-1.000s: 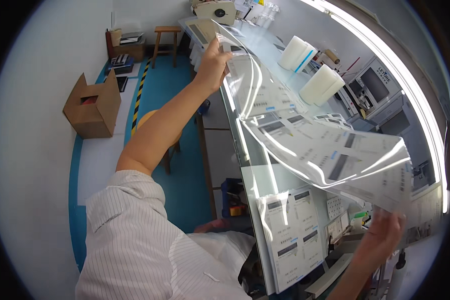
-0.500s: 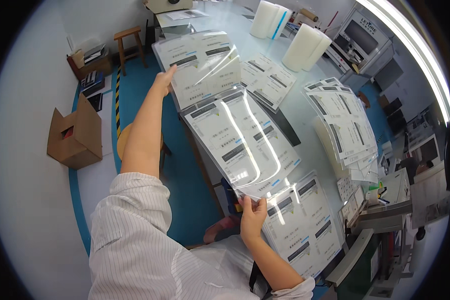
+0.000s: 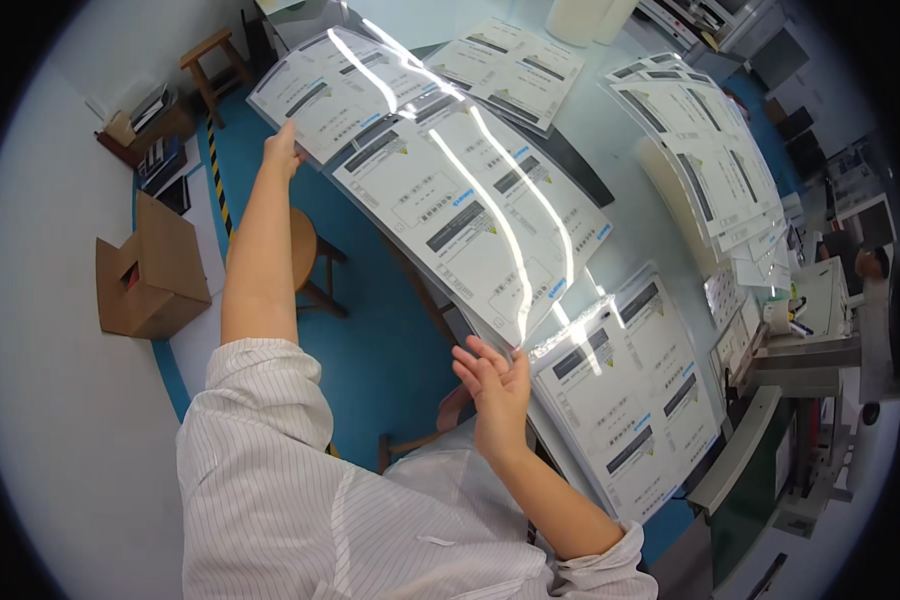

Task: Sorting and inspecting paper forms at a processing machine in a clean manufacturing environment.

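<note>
Head view: film sheet (image 3: 470,220) is long, clear and glossy, printed with dark bars and blue marks, bowed along its length. White glare streaks run down it (they wash out some print). It lies at a slant over the left edge of the glass table (image 3: 620,235), far left part sticking out past it.

My left hand (image 3: 282,150) is closed on the far left edge, thumb on top, other fingers partly hidden. My right hand (image 3: 495,400) is half spread, thumb at the near corner; can't tell how firmly it touches.

Near stack (image 3: 625,400) sits just beyond my right hand. Fanned sheets (image 3: 710,160) are farther right, loose sheet (image 3: 520,65) behind the film.
</note>
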